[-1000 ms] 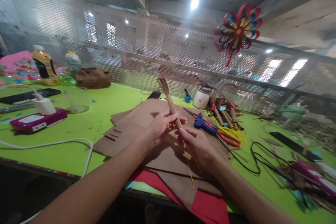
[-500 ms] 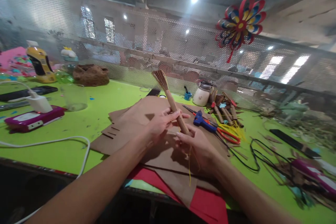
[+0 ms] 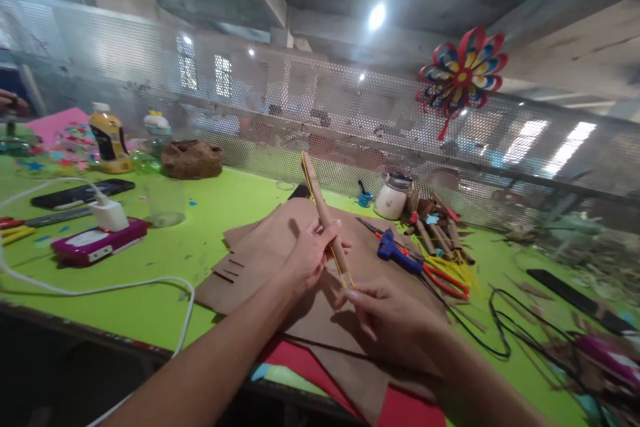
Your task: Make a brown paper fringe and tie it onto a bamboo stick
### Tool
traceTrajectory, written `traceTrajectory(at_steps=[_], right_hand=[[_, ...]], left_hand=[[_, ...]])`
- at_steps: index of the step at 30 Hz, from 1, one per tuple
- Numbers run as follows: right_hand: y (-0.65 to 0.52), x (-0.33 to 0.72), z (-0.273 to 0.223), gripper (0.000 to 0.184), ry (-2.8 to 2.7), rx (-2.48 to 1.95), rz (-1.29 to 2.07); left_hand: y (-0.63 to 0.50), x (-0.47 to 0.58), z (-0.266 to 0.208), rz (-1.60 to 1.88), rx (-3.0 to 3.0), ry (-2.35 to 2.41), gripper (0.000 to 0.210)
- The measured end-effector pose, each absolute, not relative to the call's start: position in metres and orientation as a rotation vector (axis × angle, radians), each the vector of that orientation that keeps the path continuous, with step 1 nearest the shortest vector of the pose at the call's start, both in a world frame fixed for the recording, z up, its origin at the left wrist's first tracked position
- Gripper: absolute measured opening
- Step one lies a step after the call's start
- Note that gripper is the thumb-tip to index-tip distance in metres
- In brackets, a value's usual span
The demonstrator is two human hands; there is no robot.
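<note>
Your left hand [image 3: 313, 255] is closed around a thin brown roll [image 3: 320, 203], held tilted above big brown sheets [image 3: 267, 233]. Your right hand [image 3: 380, 307] pinches yellow string [image 3: 343, 275] by the roll's low end. To the right, a blue glue gun [image 3: 397, 253] lies near the green worktop [image 3: 243, 190]'s jar [image 3: 392, 199].

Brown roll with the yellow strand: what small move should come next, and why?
Probably the right hand should gently draw the yellow strand snug: it seems to pinch it just beyond the lower end of the brown roll, which the left hand grips.
</note>
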State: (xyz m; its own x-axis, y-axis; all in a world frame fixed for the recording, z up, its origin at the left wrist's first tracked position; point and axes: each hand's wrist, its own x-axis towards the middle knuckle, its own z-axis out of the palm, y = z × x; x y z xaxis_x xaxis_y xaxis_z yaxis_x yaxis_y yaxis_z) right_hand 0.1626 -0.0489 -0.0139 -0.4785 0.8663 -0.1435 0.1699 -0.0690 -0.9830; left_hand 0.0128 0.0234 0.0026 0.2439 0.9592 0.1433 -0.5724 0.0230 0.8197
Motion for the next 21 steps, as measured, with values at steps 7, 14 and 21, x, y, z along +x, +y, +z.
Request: traceTrajectory(at_steps=[7,14,21], right_hand=[[-0.061,0.172,0.02,0.036,-2.285,-1.166,1.474],[-0.065,0.164,0.033,0.017,-1.995,-1.277,0.49],[-0.038,0.123,0.003,0.017,-1.85,-1.376,0.267]], left_hand=[[0.022,0.01,0.005,1.286,0.906,0.609,0.016],[0.021,0.012,0.003,1.31,0.884,0.555,0.02],[0.024,0.014,-0.001,1.264,0.753,0.512,0.019]])
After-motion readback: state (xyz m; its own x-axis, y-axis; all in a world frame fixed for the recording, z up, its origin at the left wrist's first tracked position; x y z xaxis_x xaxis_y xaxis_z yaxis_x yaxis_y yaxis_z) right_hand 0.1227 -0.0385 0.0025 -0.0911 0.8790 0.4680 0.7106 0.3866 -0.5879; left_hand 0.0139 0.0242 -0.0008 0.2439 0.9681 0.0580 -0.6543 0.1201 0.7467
